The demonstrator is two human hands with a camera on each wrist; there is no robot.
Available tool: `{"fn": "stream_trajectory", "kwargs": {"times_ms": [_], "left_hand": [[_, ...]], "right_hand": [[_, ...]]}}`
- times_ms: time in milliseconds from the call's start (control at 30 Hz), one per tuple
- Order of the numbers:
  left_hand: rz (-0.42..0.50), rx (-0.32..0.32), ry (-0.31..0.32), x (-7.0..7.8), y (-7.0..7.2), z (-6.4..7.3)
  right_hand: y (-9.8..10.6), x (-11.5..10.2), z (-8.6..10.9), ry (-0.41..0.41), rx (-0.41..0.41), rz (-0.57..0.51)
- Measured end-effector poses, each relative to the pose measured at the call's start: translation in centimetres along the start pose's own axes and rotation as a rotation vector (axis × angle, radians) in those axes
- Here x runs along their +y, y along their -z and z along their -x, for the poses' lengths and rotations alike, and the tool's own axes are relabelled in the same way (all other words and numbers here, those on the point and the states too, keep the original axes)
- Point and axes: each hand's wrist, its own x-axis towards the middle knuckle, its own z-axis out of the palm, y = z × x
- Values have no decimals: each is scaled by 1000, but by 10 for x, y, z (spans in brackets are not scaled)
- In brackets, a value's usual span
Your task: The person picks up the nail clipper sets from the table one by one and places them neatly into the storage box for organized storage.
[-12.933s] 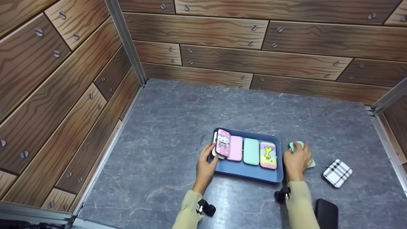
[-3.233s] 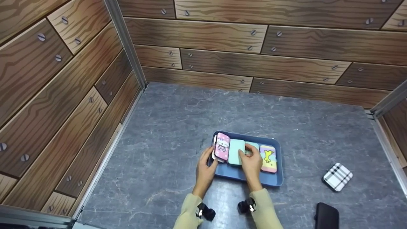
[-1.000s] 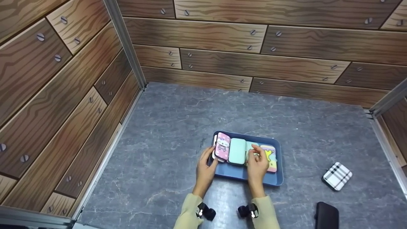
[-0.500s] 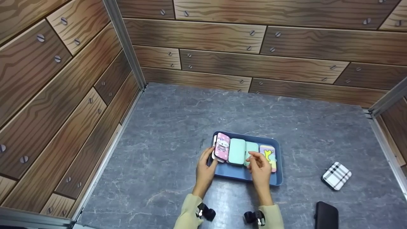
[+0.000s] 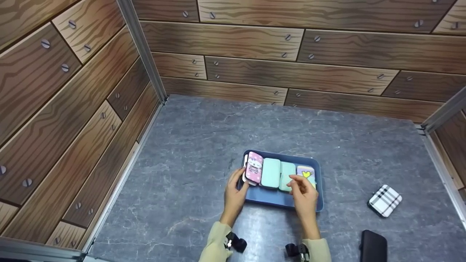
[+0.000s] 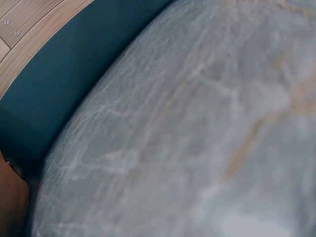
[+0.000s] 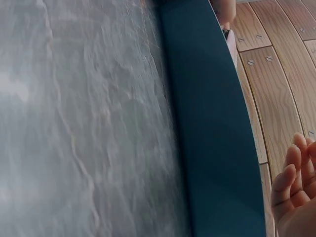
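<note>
A blue tray [image 5: 269, 198] on the floor bears a row of small tin boxes. My left hand [image 5: 235, 191] grips over its left rim, fingertips and thumb right at the pink bunny-print tin [image 5: 254, 167], which lies on a white tin [image 5: 245, 160]. Beside it sits a mint tin [image 5: 271, 173] raised above its neighbours, then a second mint tin [image 5: 287, 174]. My right hand [image 5: 305, 193] hovers over the tray's right part, partly hiding a pastel tin with a yellow figure [image 5: 306, 171]. In the right wrist view its loosely bent fingers [image 7: 284, 182] hold nothing.
A black-and-white plaid tin [image 5: 385, 201] lies on the grey marbled floor [image 5: 204, 134] to the right of the tray. Nearer me is a black case [image 5: 374, 245]. Wood-print walls [image 5: 218, 40] bound the area at the back and sides.
A mint tin from the floor at right now covers the plain pink tin. My right hand has let go of it and moved right over the tray. My left hand has stayed put.
</note>
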Motion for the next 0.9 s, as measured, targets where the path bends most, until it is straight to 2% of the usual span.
{"fn": "stream_trajectory", "kwargs": {"times_ms": [133,300,433,567,767,900], "left_hand": [[8,-1,12,0,0,1],[-5,-2,21,0,-1,2],[-6,0,21,1,0,1],[0,-3,21,2,1,0],[4,-1,12,2,1,0],[-4,-1,24,1,0,0]], "right_hand": [[8,-3,0,-27,2,18],[19,-9,-4,-103,5,19],[30,-16,-8,-162,-2,61],[42,-20,-11,-183,-1,108],[58,4,-17,-204,45,128],[67,14,-18,-209,86,183]]}}
